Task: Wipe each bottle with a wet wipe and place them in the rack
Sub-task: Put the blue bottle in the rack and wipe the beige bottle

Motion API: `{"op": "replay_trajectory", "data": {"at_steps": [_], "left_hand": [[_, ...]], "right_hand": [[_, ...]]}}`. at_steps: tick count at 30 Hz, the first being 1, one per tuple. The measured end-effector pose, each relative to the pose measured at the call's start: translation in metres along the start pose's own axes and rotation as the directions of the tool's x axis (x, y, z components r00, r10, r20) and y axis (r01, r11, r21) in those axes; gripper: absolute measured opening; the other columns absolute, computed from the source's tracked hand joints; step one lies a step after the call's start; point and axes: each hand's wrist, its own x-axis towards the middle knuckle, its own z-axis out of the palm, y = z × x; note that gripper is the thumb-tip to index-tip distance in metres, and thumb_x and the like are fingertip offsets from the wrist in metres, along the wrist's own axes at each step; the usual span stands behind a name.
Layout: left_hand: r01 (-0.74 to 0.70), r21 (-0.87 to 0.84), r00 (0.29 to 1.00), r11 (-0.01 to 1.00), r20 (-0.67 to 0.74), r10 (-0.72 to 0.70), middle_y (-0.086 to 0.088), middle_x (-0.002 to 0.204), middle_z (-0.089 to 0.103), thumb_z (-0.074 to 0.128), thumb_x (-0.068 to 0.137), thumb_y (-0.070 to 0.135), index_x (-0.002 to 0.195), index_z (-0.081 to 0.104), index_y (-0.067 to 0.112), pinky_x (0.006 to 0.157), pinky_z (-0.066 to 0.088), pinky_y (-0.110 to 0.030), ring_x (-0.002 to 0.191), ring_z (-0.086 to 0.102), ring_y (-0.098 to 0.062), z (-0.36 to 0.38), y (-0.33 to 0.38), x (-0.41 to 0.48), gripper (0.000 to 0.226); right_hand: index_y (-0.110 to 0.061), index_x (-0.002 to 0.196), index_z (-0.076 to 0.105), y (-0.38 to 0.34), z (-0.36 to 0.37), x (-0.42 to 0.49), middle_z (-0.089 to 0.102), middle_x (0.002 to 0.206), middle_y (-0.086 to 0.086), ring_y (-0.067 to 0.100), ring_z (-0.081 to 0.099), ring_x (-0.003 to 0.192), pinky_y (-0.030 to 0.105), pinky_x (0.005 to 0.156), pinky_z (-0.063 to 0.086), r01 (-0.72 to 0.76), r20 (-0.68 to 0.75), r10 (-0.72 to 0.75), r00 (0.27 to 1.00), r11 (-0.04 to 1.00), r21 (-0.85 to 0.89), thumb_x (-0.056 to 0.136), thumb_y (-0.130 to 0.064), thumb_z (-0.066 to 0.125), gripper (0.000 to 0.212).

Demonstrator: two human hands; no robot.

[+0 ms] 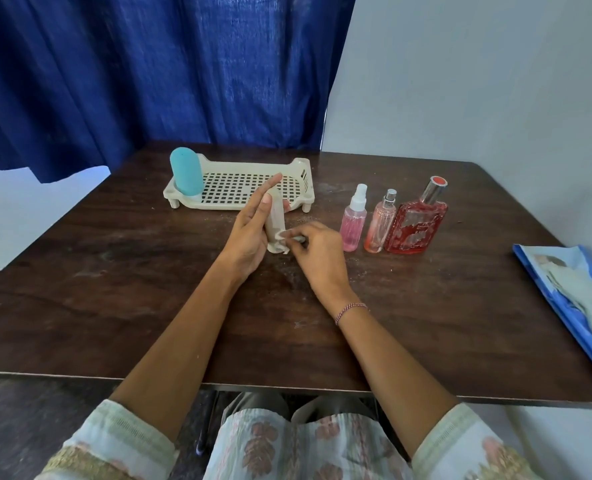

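My left hand (249, 230) grips a beige bottle (274, 216) upright above the middle of the table, the index finger stretched along it. My right hand (317, 251) pinches a small white wet wipe (282, 236) against the bottle's lower part. Behind them sits a cream perforated rack (253, 188), with a turquoise bottle (186, 172) standing in its left end. To the right stand a pink spray bottle (354, 223), a slim peach spray bottle (379, 226) and a red square perfume bottle (417, 223).
A blue wet-wipe pack (575, 303) lies at the table's right edge. The dark wooden table (149, 289) backs onto a blue curtain (149, 71) and a pale wall (478, 81). My lap shows below the front edge.
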Motion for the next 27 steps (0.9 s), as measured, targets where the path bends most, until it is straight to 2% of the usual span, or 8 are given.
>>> {"op": "replay_trajectory", "data": {"at_steps": [2,5,7,13,16,19,24,27], "left_hand": [[0.012,-0.025,1.0,1.0,0.01,-0.012,-0.012,0.153,0.03,0.042,0.095,0.032,0.131,0.052,0.032,0.088,0.049,-0.029,0.113,0.051,-0.011,0.001,-0.001,0.0,0.038],[0.029,-0.029,1.0,0.999,0.003,-0.028,-0.001,0.152,0.034,0.039,0.099,0.025,0.136,0.047,0.026,0.088,0.051,-0.026,0.115,0.052,-0.009,0.004,-0.001,-0.001,0.039],[0.038,-0.04,0.999,0.998,0.017,-0.038,-0.005,0.152,0.034,0.04,0.098,0.025,0.135,0.048,0.027,0.087,0.051,-0.026,0.114,0.052,-0.008,0.004,-0.001,-0.001,0.038],[0.049,-0.111,0.995,0.993,0.094,-0.038,-0.021,0.153,0.025,0.036,0.1,0.021,0.127,0.056,0.03,0.101,0.041,-0.032,0.12,0.046,-0.016,0.001,-0.004,0.001,0.034],[0.057,-0.122,0.994,0.991,0.101,-0.044,-0.021,0.152,0.027,0.037,0.1,0.022,0.128,0.056,0.029,0.099,0.042,-0.032,0.116,0.049,-0.014,0.002,-0.003,-0.001,0.034],[0.061,-0.108,0.993,0.992,0.11,-0.049,-0.02,0.15,0.031,0.039,0.099,0.025,0.129,0.055,0.029,0.099,0.042,-0.032,0.113,0.051,-0.012,0.002,-0.001,-0.002,0.034],[0.085,-0.139,0.991,0.987,0.11,-0.07,-0.023,0.144,0.037,0.038,0.099,0.026,0.128,0.056,0.029,0.092,0.045,-0.029,0.109,0.053,-0.012,0.003,0.001,-0.002,0.034],[0.067,-0.106,0.994,0.992,0.09,-0.058,-0.011,0.129,0.049,0.033,0.102,0.022,0.131,0.051,0.024,0.088,0.049,-0.024,0.104,0.055,-0.009,0.007,0.0,-0.003,0.035]], "right_hand": [[-0.01,0.088,0.074,-0.003,-0.002,0.0,0.067,0.086,0.003,0.007,0.06,0.076,0.021,0.076,0.051,0.013,-0.049,-0.012,0.999,1.0,0.024,0.077,-0.009,0.074,0.011],[-0.008,0.087,0.074,-0.013,0.0,-0.005,0.066,0.084,0.003,0.003,0.058,0.076,0.014,0.075,0.048,0.101,-0.013,-0.1,0.995,0.993,0.059,0.075,-0.006,0.075,0.012],[-0.008,0.087,0.073,-0.015,0.002,-0.005,0.065,0.083,0.003,0.008,0.06,0.076,0.017,0.074,0.049,0.109,-0.003,-0.109,0.994,0.993,0.053,0.076,-0.008,0.074,0.011],[-0.007,0.083,0.073,-0.009,-0.003,0.0,0.064,0.081,0.004,0.008,0.059,0.073,0.016,0.067,0.047,0.024,-0.137,-0.016,0.99,0.998,0.057,0.077,-0.011,0.075,0.008],[-0.007,0.084,0.072,-0.01,-0.003,-0.001,0.064,0.084,0.004,0.01,0.06,0.076,0.016,0.071,0.047,0.032,-0.153,-0.02,0.988,0.997,0.073,0.078,-0.01,0.073,0.007],[-0.009,0.088,0.072,-0.013,-0.001,-0.004,0.064,0.086,0.002,0.009,0.061,0.08,0.016,0.073,0.048,0.088,-0.108,-0.078,0.991,0.992,0.092,0.077,-0.01,0.074,0.01],[-0.011,0.087,0.074,-0.01,-0.002,-0.001,0.066,0.084,0.001,0.007,0.061,0.078,0.021,0.072,0.051,0.039,-0.162,-0.013,0.987,0.986,0.159,0.076,-0.015,0.075,0.011],[-0.01,0.086,0.073,-0.009,-0.004,0.0,0.067,0.085,0.002,0.005,0.06,0.077,0.015,0.072,0.05,0.007,-0.2,0.031,0.979,0.983,0.184,0.077,-0.017,0.075,0.011]]}}
